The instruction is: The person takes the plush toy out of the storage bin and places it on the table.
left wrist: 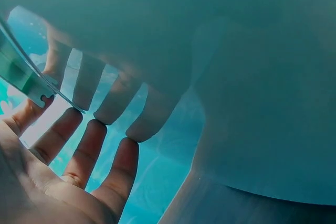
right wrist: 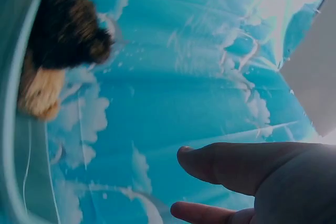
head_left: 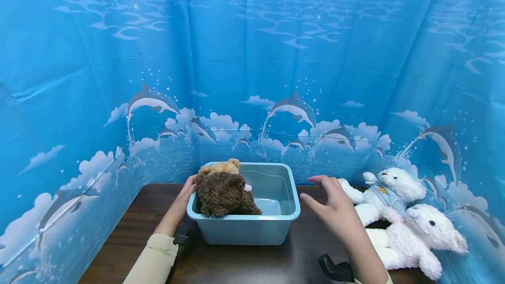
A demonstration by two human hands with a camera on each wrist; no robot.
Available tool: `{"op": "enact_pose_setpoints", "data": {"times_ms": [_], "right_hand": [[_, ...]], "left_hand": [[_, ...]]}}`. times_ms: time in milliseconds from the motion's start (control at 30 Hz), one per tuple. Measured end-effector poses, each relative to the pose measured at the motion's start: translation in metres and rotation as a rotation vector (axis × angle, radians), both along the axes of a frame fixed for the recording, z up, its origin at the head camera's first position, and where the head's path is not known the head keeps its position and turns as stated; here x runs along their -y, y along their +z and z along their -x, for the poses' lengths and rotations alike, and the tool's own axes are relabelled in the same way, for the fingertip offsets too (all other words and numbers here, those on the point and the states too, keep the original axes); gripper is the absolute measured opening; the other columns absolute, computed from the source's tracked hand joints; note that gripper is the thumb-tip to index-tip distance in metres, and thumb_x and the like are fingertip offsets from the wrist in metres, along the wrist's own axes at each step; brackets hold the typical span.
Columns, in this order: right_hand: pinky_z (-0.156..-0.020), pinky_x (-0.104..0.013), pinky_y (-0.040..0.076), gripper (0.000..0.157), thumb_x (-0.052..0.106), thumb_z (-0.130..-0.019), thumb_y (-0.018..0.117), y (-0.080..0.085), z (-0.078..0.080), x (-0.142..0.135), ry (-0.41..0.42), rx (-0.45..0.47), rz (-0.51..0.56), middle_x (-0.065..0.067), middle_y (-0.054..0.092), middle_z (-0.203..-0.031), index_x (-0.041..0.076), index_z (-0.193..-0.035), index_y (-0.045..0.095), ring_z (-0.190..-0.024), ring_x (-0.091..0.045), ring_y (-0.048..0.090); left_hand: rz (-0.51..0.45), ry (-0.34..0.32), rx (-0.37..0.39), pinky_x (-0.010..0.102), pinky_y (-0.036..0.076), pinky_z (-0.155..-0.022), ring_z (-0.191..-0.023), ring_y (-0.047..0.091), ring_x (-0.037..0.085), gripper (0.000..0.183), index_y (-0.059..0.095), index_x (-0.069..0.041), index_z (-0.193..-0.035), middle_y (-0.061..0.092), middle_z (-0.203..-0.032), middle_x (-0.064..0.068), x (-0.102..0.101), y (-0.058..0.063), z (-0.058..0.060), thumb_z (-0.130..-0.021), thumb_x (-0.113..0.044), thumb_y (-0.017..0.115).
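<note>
A blue-grey plastic storage bin point(head_left: 244, 230) stands on the table. In its left part lie a dark brown curly plush toy point(head_left: 221, 193) and, behind it, a tan plush toy point(head_left: 221, 167); both stick up above the rim. My left hand point(head_left: 184, 200) is at the bin's left side, its fairly straight fingertips touching the outer wall, which mirrors them in the left wrist view. To the right of the bin my right hand point(head_left: 335, 203) hovers, thumb and fingers spread apart, holding nothing. Right of that hand lie a white teddy bear in a blue top point(head_left: 394, 187) and a pale pinkish-white plush point(head_left: 414, 236).
The dark wooden table point(head_left: 122, 231) carries the bin and the white plush toys at its right edge. A blue dolphin-print curtain point(head_left: 244, 78) surrounds the table at the back and both sides. Black wrist straps point(head_left: 335, 270) sit on both wrists.
</note>
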State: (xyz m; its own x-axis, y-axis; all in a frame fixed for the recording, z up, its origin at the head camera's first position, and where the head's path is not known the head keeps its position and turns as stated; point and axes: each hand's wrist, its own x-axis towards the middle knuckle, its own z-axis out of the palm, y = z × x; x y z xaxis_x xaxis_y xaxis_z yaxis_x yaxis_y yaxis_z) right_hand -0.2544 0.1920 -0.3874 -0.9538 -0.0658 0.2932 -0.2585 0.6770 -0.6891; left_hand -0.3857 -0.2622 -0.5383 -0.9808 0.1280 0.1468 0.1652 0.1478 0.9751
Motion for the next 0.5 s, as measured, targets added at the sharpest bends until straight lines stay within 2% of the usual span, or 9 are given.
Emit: {"op": "enact_pose_setpoints", "data": {"times_ms": [100, 267, 400, 500], "right_hand": [[-0.113, -0.062, 0.051, 0.052, 0.043, -0.103, 0.076, 0.004, 0.011, 0.018, 0.072, 0.048, 0.100, -0.012, 0.057, -0.150, 0.019, -0.147, 0.061, -0.142, -0.035, 0.057], [-0.113, -0.059, 0.053, 0.048, 0.040, -0.105, 0.074, 0.002, 0.032, 0.044, 0.249, 0.149, 0.288, -0.013, 0.060, -0.154, 0.021, -0.147, 0.060, -0.144, -0.039, 0.058], [-0.116, -0.059, 0.050, 0.049, 0.040, -0.104, 0.075, -0.004, 0.050, 0.067, 0.364, 0.220, 0.409, -0.006, 0.061, -0.153, 0.026, -0.148, 0.059, -0.145, -0.034, 0.056], [-0.123, -0.060, 0.043, 0.055, 0.040, -0.104, 0.075, -0.007, 0.063, 0.084, 0.451, 0.274, 0.516, -0.005, 0.059, -0.154, 0.028, -0.153, 0.053, -0.146, -0.031, 0.054]], "left_hand": [[-0.001, 0.006, -0.009, 0.073, 0.014, -0.129, -0.166, 0.012, 0.040, 0.064, 0.024, -0.012, -0.167, 0.018, -0.177, 0.019, 0.001, 0.001, 0.000, -0.117, -0.048, 0.038], [-0.008, -0.004, -0.011, 0.072, 0.014, -0.130, -0.166, 0.012, 0.039, 0.064, 0.023, -0.011, -0.168, 0.018, -0.177, 0.018, 0.001, 0.002, 0.001, -0.118, -0.047, 0.036], [-0.010, -0.007, -0.012, 0.071, 0.014, -0.130, -0.166, 0.012, 0.039, 0.064, 0.023, -0.011, -0.169, 0.018, -0.177, 0.018, -0.001, 0.001, 0.001, -0.118, -0.047, 0.035], [-0.010, 0.001, -0.008, 0.071, 0.014, -0.130, -0.166, 0.012, 0.039, 0.064, 0.024, -0.011, -0.168, 0.019, -0.177, 0.018, -0.002, 0.000, 0.001, -0.117, -0.048, 0.036]]}}
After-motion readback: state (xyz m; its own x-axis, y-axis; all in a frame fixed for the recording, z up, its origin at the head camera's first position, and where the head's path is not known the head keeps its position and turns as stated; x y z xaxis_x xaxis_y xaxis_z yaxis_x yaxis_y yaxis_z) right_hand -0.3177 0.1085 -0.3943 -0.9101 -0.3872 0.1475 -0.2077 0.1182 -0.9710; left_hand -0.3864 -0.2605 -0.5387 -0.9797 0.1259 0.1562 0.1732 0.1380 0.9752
